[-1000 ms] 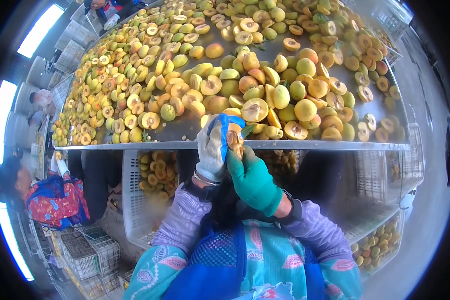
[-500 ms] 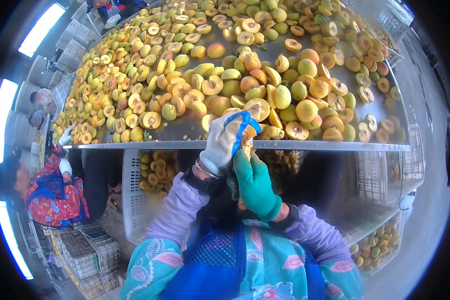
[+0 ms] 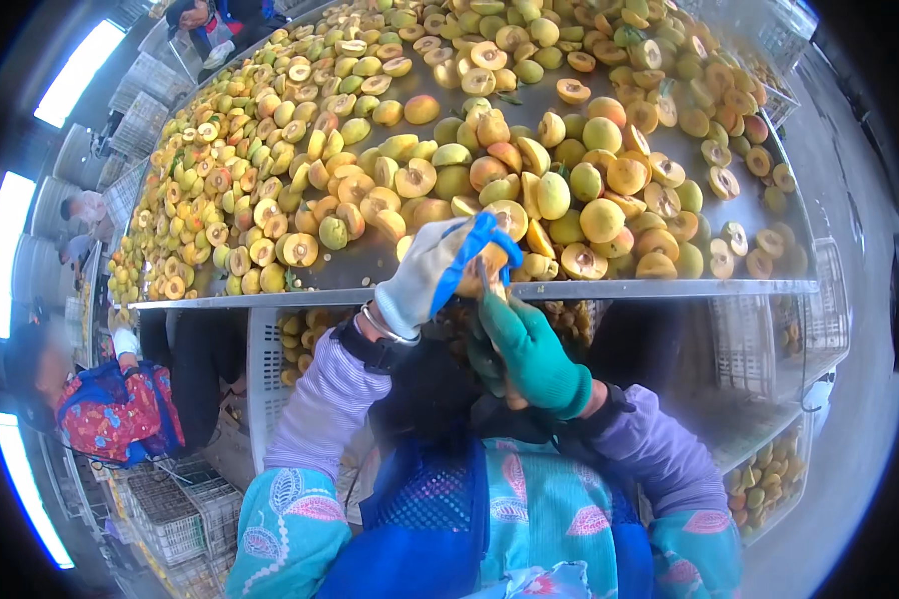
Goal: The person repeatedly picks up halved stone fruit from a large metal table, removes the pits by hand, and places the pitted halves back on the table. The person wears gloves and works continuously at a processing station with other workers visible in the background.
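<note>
My left hand [image 3: 433,272], in a white glove with blue on it, is closed on an orange-yellow fruit [image 3: 466,283] just over the table's front rim [image 3: 669,288]. My right hand [image 3: 529,354], in a teal glove, grips a narrow tool [image 3: 483,274], its thin metal end at the fruit and what looks like its handle below my fingers. Many whole and halved yellow fruits [image 3: 602,220] cover the metal table beyond my hands, some showing brown centres.
A co-worker in red floral clothing [image 3: 120,414] is at the left; others [image 3: 202,25] work farther back. Plastic crates of fruit [image 3: 769,469] are under the table and at the right. Stacked crates [image 3: 175,514] stand at the lower left, a hanging crate-like basket [image 3: 739,344] at right.
My left hand has shifted up and left with the fruit, and my forearms have spread slightly. The tool's metal end shows more now. The co-worker's raised hand at left has moved.
</note>
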Motion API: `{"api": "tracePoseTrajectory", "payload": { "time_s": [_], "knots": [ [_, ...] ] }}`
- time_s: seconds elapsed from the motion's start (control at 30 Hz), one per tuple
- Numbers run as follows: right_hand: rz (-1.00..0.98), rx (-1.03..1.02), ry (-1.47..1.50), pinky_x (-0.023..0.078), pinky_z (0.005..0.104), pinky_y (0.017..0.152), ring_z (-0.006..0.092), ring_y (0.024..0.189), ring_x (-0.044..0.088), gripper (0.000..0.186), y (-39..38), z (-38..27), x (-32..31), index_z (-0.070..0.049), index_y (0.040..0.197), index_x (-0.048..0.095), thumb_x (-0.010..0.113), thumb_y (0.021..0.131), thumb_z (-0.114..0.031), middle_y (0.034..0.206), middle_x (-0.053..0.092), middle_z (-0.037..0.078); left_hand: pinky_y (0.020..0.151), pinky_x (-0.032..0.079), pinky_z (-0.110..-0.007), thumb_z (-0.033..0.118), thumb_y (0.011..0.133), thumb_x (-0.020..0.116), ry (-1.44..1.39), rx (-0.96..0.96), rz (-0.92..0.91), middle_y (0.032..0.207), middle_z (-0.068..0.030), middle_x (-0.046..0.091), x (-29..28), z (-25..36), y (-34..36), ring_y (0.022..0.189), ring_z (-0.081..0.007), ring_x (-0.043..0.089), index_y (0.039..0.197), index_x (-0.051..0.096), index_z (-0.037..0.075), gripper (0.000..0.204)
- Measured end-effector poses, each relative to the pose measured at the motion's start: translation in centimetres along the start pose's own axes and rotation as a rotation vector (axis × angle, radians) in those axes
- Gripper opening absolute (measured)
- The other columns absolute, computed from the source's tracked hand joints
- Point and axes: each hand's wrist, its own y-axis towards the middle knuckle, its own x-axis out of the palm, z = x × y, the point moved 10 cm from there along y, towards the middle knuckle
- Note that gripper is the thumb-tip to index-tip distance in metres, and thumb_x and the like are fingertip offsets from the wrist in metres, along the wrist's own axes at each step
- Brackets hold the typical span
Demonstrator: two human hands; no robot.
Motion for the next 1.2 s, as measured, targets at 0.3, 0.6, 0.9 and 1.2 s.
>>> {"api": "tracePoseTrajectory", "payload": {
  "time_s": [0.3,0.6,0.9,1.2],
  "knots": [
    [0.153,-0.026,0.033,0.036,0.0254,0.038,0.0102,0.043,0.046,0.038,0.3,1.9,-0.7,-0.009,0.091,0.051,0.049,0.100,-0.046,0.061,0.050,0.001,0.064,0.051,-0.026,0.037,0.101,0.050,-0.819,-0.669,0.415,0.085,-0.0082,0.069,4.1,-4.4,-3.3,0.070,-0.0118,0.062,0.098,0.068,-0.001,0.042],
    [0.068,0.002,0.304,0.032,0.0251,0.042,0.0088,0.045,0.037,0.041,0.4,2.7,0.7,-0.014,0.088,0.049,0.044,0.101,-0.054,0.061,0.045,-0.002,0.063,0.053,-0.031,0.035,0.103,0.045,-0.711,-0.440,0.150,0.082,-0.0130,0.068,4.4,-3.6,-0.4,0.066,-0.0190,0.064,0.100,0.066,-0.004,0.045],
    [-0.598,0.349,0.795,0.031,0.0268,0.043,0.0084,0.043,0.036,0.039,-1.8,2.3,4.8,-0.017,0.090,0.053,0.040,0.102,-0.052,0.057,0.042,-0.007,0.069,0.053,-0.031,0.034,0.095,0.057,-0.411,-0.741,0.672,0.078,-0.0089,0.066,-3.4,-4.2,-9.9,0.072,-0.0189,0.065,0.102,0.064,0.000,0.035],
    [-0.098,0.415,0.056,0.036,0.0241,0.043,0.0112,0.046,0.043,0.031,0.2,9.0,1.1,-0.013,0.093,0.053,0.052,0.099,-0.044,0.063,0.048,0.001,0.091,0.049,-0.044,0.033,0.076,0.072,0.878,-1.059,-0.052,0.111,-0.0217,0.065,-14.4,-18.8,-11.4,0.108,-0.0375,0.061,0.125,0.057,0.007,0.057]
  ]
}}
